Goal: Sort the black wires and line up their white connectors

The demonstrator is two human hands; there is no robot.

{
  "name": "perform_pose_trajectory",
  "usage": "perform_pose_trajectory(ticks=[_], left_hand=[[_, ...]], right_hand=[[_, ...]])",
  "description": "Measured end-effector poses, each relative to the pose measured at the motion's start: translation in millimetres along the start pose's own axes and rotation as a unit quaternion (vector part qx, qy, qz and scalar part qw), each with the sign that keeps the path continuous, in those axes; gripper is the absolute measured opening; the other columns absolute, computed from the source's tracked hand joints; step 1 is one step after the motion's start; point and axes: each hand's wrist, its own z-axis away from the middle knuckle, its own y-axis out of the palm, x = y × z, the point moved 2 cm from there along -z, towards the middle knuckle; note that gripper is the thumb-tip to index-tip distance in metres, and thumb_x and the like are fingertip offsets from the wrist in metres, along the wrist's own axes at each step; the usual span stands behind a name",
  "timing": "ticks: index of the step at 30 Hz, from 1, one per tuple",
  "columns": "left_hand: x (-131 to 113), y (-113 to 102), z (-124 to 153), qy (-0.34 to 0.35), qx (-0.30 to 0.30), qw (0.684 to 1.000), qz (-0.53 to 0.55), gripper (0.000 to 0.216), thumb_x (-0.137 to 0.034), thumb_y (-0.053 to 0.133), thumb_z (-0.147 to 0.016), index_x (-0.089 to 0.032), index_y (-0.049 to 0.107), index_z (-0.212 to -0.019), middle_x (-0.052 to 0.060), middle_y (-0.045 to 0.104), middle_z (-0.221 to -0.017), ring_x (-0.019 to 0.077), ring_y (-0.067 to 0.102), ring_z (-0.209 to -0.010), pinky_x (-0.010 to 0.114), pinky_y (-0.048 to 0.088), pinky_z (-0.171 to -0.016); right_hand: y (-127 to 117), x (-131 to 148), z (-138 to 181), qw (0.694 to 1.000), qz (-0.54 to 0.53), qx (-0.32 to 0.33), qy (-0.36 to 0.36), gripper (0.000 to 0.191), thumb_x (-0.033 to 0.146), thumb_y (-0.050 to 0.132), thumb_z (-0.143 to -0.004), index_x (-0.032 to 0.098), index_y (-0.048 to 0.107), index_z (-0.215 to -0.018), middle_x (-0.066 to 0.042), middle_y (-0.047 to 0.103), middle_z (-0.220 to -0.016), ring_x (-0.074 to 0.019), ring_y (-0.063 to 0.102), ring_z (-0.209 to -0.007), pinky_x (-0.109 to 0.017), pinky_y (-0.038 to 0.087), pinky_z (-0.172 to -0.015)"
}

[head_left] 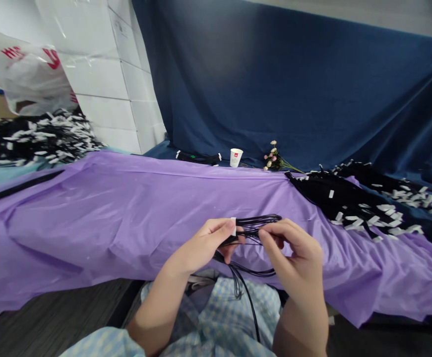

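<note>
Just above the table's front edge, my left hand (216, 238) grips a looped bundle of thin black cords (255, 221), with a white tag (233, 226) pinched by the thumb. My right hand (292, 248) is closed at the bundle's other end, thumb and forefinger pinching some of its strands. Below the hands, more loops sag and loose cord ends (251, 297) dangle over the blue checked clothing. The fingertips partly hide where the strands meet.
Purple sheeting (145, 213) covers the table. Black cords with white tags lie in a pile (349, 198) at right and a heap (40, 136) at left. A paper cup (235, 157) and flowers (273, 157) stand along the back, before a blue curtain (293, 84).
</note>
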Motion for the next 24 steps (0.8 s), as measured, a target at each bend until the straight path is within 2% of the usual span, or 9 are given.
perform_pose_trajectory(ticks=[4, 11, 17, 24], left_hand=[[-2.4, 2.9, 1.9, 0.004, 0.005, 1.000, -0.009, 0.047, -0.060, 0.056, -0.085, -0.014, 0.063, -0.078, -0.001, 0.056, -0.064, 0.0086, 0.050, -0.048, 0.022, 0.044, -0.053], [-5.4, 4.0, 3.0, 0.007, 0.025, 0.999, -0.019, 0.047, -0.059, 0.053, -0.087, -0.014, 0.062, -0.075, -0.001, 0.053, -0.059, 0.0103, 0.051, -0.049, 0.023, 0.045, -0.053], [-3.1, 1.4, 1.8, 0.006, 0.030, 0.999, -0.023, 0.045, -0.057, 0.051, -0.089, -0.015, 0.060, -0.074, -0.001, 0.054, -0.059, 0.0107, 0.050, -0.050, 0.024, 0.046, -0.053], [2.1, 0.8, -1.6, -0.033, 0.037, 0.999, 0.006, 0.045, -0.059, 0.049, -0.089, -0.017, 0.059, -0.075, 0.000, 0.057, -0.051, 0.0136, 0.053, -0.043, 0.025, 0.045, -0.049]], right_hand=[[5.3, 2.3, 0.3, 1.000, 0.006, -0.019, -0.022, 0.008, 0.012, 0.067, -0.085, 0.019, 0.069, -0.082, 0.001, 0.060, -0.072, -0.0101, 0.049, -0.062, -0.025, 0.038, -0.056], [11.5, 0.3, 0.2, 0.999, 0.016, 0.012, -0.036, 0.009, 0.011, 0.067, -0.086, 0.020, 0.070, -0.086, 0.000, 0.064, -0.078, -0.0127, 0.056, -0.072, -0.027, 0.043, -0.066], [13.8, 0.4, -0.2, 0.999, 0.008, 0.025, -0.034, 0.009, 0.012, 0.066, -0.087, 0.020, 0.070, -0.085, 0.000, 0.065, -0.077, -0.0139, 0.057, -0.074, -0.028, 0.044, -0.067], [16.6, -2.9, -2.2, 0.999, 0.014, 0.012, -0.044, 0.008, 0.013, 0.065, -0.088, 0.020, 0.069, -0.086, 0.000, 0.065, -0.078, -0.0131, 0.057, -0.074, -0.028, 0.045, -0.068]])
